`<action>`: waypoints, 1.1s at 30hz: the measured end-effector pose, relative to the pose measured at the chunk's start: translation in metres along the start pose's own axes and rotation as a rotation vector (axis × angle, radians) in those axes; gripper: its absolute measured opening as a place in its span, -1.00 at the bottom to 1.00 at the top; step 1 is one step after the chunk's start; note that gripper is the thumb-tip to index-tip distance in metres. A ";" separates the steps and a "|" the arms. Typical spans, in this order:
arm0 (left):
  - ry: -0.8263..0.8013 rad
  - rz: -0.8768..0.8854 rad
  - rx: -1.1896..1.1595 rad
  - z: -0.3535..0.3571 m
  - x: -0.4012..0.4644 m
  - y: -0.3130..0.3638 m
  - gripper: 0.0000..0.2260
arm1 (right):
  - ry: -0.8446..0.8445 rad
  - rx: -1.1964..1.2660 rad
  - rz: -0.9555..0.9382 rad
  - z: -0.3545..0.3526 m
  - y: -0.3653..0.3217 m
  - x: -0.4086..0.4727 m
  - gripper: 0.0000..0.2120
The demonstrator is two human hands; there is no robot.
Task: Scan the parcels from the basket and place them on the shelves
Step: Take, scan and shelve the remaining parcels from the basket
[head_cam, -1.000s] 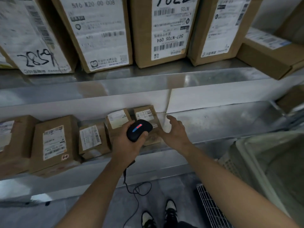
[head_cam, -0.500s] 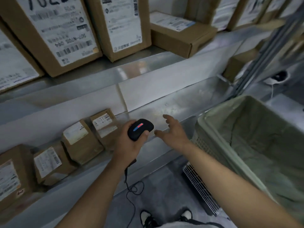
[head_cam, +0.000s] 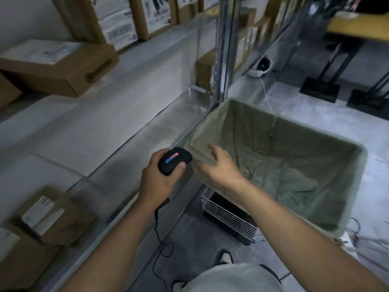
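My left hand (head_cam: 156,180) grips the scanner (head_cam: 174,160); my right hand (head_cam: 219,167) hangs spread at the basket (head_cam: 345,199) rim. No parcel shows inside, so I'd check its lining carefully.

Pale grey floor (head_cam: 305,106) under dim light; white wall (head_cam: 31,15) at upper left; black table legs (head_cam: 334,66) beneath a yellow tabletop (head_cam: 357,28).

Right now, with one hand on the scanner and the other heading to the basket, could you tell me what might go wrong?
The scanner cable loops near the feet and could snag or trip. The basket shows only its crumpled liner, so the right hand may find no parcel. The left hand is occupied, leaving one hand for lifting.
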State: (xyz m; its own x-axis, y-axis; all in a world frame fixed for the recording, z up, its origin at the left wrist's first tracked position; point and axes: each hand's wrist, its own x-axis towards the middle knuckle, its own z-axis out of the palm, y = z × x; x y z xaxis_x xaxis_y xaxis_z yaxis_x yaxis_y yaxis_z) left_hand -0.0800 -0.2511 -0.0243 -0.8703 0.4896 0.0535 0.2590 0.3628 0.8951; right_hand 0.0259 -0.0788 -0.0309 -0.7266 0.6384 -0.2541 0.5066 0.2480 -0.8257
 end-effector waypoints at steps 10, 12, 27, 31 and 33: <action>-0.127 0.012 -0.029 0.081 0.022 0.034 -0.50 | 0.077 0.094 0.097 -0.078 0.072 0.017 -0.24; -0.143 0.008 -0.026 0.093 0.028 0.034 -0.55 | 0.079 0.101 0.118 -0.085 0.088 0.020 -0.25; -0.314 0.031 0.056 0.159 0.109 0.009 -0.58 | 0.080 0.026 0.303 -0.100 0.128 0.079 -0.22; -0.351 0.026 0.084 0.171 0.132 -0.002 -0.57 | -0.021 -0.125 0.335 -0.094 0.136 0.101 -0.18; -0.353 0.030 0.088 0.178 0.144 -0.008 -0.57 | -0.038 -0.153 0.346 -0.090 0.142 0.113 -0.16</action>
State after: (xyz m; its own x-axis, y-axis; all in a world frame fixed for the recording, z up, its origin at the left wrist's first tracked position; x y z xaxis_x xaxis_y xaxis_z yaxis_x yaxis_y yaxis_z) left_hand -0.1330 -0.0425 -0.1023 -0.6675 0.7391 -0.0908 0.3308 0.4036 0.8530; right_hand 0.0577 0.0945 -0.1316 -0.5158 0.6766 -0.5255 0.7864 0.1306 -0.6037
